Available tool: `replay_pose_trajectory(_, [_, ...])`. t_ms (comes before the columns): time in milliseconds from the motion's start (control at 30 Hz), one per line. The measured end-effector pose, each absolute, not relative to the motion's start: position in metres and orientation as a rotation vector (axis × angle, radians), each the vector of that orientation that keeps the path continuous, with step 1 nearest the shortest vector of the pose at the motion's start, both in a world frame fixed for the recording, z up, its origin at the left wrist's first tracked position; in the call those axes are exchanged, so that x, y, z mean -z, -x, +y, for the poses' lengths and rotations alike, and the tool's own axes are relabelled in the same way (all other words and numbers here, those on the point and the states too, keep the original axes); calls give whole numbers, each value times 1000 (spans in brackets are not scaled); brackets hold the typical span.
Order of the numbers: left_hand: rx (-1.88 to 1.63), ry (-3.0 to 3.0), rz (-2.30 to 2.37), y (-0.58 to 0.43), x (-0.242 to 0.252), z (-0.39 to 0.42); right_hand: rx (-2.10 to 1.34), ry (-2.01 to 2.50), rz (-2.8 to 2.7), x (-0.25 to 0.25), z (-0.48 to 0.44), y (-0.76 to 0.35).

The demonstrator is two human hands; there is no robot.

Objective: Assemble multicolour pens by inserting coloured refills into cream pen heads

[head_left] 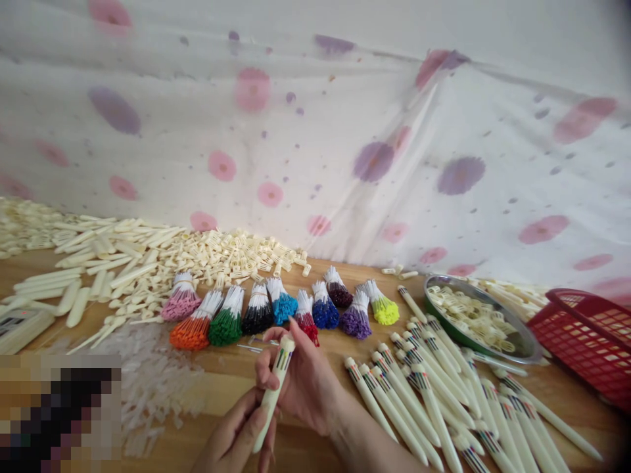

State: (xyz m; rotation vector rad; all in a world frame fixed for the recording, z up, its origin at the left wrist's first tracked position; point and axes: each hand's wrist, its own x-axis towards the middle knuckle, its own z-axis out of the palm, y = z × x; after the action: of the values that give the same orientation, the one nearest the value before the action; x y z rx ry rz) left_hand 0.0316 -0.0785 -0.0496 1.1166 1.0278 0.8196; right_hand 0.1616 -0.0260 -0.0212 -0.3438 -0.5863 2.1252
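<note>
A cream multicolour pen [272,401] stands tilted between my hands, its capped top end up and several coloured sliders showing in slots below the cap. My left hand [235,430] grips the lower barrel, thumb along its front. Around the upper part curls my right hand [308,378], its fingers passing behind the pen and showing at its left side. Just beyond my hands lie bundles of thin white refills with coloured ends, among them a red bundle [306,318], a light blue bundle [282,301] and a black bundle [256,312].
Many similar pens [419,387] lie to the right. Behind them are a metal bowl [530,355] of small cream parts and a red basket [586,335]. Cream parts [236,253] are heaped at back left; small translucent pieces [152,387] lie at left. A patterned sheet [305,131] hangs behind.
</note>
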Motion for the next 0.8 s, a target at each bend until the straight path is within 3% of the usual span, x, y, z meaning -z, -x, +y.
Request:
replay_pose_trajectory(233, [-916, -926, 956, -33, 56, -78, -2125, 265, -526, 18, -26, -162])
replay_pose_trajectory(467, [-866, -523, 697, -33, 65, -77, -2052, 461, -638, 25, -32, -153])
replay_pose_trajectory(800, [-862, -458, 649, -34, 64, -77, -1903, 561, -632, 25, -41, -143])
